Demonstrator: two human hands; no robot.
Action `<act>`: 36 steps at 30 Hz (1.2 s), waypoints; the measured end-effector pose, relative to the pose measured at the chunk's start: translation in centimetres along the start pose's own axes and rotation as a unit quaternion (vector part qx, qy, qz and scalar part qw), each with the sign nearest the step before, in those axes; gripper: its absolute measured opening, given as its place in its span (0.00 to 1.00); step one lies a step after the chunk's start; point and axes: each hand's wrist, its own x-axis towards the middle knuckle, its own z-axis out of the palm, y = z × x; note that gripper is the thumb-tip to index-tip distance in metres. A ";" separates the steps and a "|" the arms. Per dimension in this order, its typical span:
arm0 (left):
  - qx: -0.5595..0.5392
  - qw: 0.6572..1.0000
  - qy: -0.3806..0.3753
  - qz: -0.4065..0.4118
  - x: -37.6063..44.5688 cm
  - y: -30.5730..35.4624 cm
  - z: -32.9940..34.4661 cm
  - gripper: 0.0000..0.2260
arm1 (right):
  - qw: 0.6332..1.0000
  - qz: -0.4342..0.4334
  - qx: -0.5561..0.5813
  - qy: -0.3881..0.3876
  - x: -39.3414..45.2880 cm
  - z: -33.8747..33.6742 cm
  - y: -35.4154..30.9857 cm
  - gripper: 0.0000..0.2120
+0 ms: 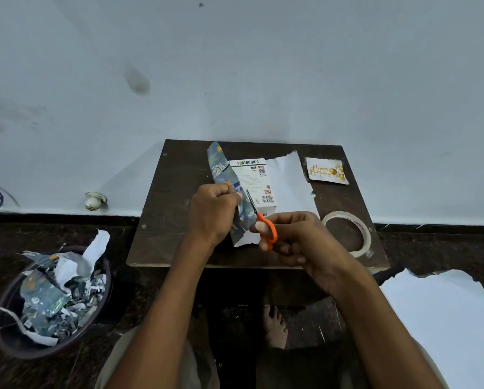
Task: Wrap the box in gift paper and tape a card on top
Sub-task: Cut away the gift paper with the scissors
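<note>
- left hand [212,211] fisted, knuckles up, pinching the gift paper [221,169] at thumb side
- right hand [297,242] curled thru orange scissors [263,223], thumb in loop
- both forearms bare, reaching fwd, converging over table

The left hand [212,210] hides part of the gift paper [226,175]; the box [253,181] print is unreadable

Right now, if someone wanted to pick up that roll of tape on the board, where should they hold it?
Probably by its ring wall. The tape roll lies flat near the right front corner of the board, hole upward, nothing resting on it. Come from above: one finger inside the hole, thumb on the outer rim, at the right side, away from the right hand holding the scissors.
</note>
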 end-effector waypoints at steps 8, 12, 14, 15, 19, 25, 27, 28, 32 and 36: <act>0.013 0.996 0.054 -0.068 0.8 -0.8 -3.1 0.19 | 0.994 -0.034 -0.054 0.093 -0.7 -1.4 -0.7 0.20; 0.124 0.984 0.048 -0.120 0.8 -2.0 -5.0 0.14 | 0.987 -0.061 -0.077 0.127 -0.8 -1.3 -0.5 0.08; 0.150 0.979 0.058 -0.125 0.8 -2.5 -5.6 0.14 | 0.985 -0.069 -0.083 0.134 -0.7 -1.1 -0.4 0.08; 0.164 0.977 0.068 -0.122 0.8 -2.7 -5.9 0.15 | 0.984 -0.070 -0.090 0.136 -0.7 -1.0 -0.4 0.08; 0.220 0.964 0.082 -0.125 1.1 -3.2 -7.5 0.15 | 0.980 -0.075 -0.122 0.141 -0.6 -0.7 -0.3 0.06; 0.194 0.958 0.087 -0.190 1.5 -4.2 -10.4 0.12 | 0.976 -0.078 -0.139 0.146 -0.5 -0.6 -0.4 0.06; 0.181 0.959 0.097 -0.193 1.3 -4.2 -10.8 0.11 | 0.976 -0.078 -0.143 0.147 -0.4 -0.5 -0.4 0.06; 0.173 0.960 0.101 -0.196 1.3 -4.2 -10.9 0.10 | 0.975 -0.079 -0.144 0.148 -0.4 -0.4 -0.4 0.06; 0.148 0.962 0.108 -0.204 0.9 -4.0 -11.0 0.10 | 0.974 -0.076 -0.151 0.148 -0.2 -0.1 -0.4 0.06; 0.114 0.967 0.113 -0.199 0.7 -3.8 -11.3 0.10 | 0.973 -0.073 -0.158 0.150 -0.1 0.0 -0.4 0.07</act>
